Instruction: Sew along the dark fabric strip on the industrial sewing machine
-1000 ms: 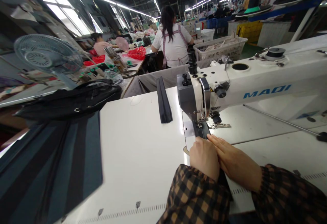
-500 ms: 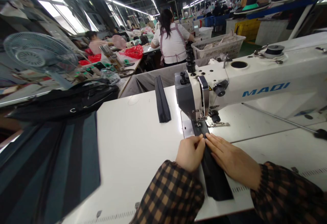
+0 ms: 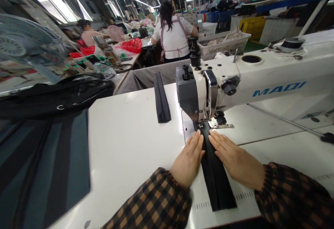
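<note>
A long black fabric strip [image 3: 218, 180] with a seam or fold down its middle lies on the white sewing table, its far end under the presser foot [image 3: 200, 125] of the sewing machine [image 3: 229, 79]. My left hand [image 3: 188, 157] rests flat along the strip's left edge, fingers stretched toward the foot. On the right edge my right hand [image 3: 235, 157] lies flat too, fingertips just short of the foot. Neither hand grips the strip. A second dark strip [image 3: 162, 98] lies apart, left of the machine head.
Dark fabric panels [image 3: 49, 166] and a black bag-like piece [image 3: 60, 95] lie on the left. Behind them stands a fan [image 3: 23, 44]. A co-worker [image 3: 173, 34] sits ahead, beside a white basket [image 3: 224, 44]. A thin metal rod [image 3: 284, 120] crosses under the machine arm.
My left hand has let go of its pinch on the strip and flattened out along the left edge. My right hand stays flat on the right side. The whole view has shifted slightly.
</note>
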The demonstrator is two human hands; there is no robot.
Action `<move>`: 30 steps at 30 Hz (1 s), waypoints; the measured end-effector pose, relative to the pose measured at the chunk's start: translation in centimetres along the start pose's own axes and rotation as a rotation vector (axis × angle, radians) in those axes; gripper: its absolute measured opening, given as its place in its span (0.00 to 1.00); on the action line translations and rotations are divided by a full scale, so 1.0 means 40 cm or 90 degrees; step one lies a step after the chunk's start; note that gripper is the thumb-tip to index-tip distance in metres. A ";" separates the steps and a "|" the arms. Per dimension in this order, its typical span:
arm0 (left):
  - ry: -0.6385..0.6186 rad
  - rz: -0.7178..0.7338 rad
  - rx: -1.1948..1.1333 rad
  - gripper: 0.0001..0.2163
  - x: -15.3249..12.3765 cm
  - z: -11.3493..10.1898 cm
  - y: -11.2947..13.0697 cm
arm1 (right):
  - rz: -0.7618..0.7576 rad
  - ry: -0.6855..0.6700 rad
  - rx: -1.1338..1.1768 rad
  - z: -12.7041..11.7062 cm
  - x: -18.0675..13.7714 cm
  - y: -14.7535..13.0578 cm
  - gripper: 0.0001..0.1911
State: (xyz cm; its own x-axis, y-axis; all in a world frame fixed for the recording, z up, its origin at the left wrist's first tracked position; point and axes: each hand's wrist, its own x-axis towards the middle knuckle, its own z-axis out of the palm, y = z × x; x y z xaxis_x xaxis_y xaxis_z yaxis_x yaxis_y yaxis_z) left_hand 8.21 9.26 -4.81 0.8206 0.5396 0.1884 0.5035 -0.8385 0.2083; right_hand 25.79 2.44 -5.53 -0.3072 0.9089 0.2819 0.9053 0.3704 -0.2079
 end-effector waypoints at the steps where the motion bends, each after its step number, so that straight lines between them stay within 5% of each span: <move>1: 0.003 -0.003 0.005 0.18 0.001 0.002 0.004 | -0.010 -0.003 0.005 -0.002 0.003 0.000 0.23; 21: 0.029 -0.005 0.023 0.18 0.019 0.017 0.013 | -0.049 -0.022 -0.060 -0.006 0.017 -0.012 0.24; 30: 0.061 0.030 -0.009 0.15 0.025 -0.015 -0.015 | -0.084 -0.010 -0.111 -0.012 0.035 0.009 0.24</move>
State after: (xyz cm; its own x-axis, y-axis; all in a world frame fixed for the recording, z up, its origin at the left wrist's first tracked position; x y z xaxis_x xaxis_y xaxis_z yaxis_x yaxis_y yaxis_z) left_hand 8.56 10.36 -4.16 0.8139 0.5044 0.2885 0.4601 -0.8626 0.2101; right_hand 25.82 3.74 -4.78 -0.4298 0.8581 0.2810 0.8934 0.4492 -0.0050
